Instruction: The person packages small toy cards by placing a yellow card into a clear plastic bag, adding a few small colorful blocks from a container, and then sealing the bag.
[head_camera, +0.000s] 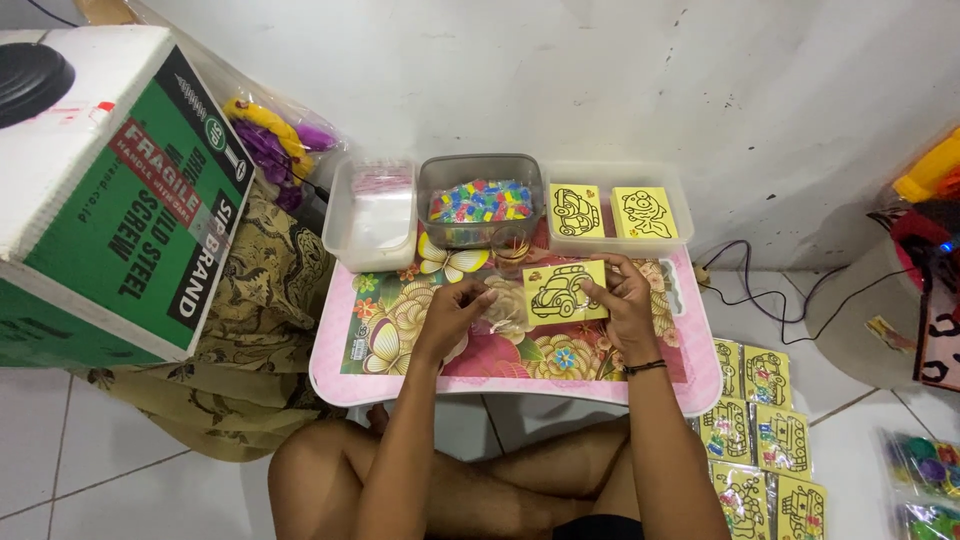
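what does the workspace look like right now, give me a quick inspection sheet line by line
surface: small pink flowered table on a white tiled floor.
job's things: yellow card with a car outline, held over the table; a clear plastic sleeve beside it.
clutter: three clear tubs at the back: one with white contents, one with coloured pieces, one with two yellow cards; coloured-in cards on the floor.
grippers: right hand grips the card; left hand pinches the sleeve.
cables: dark cable on the floor.
surroundings: white wall, green and white carton, patterned cloth.
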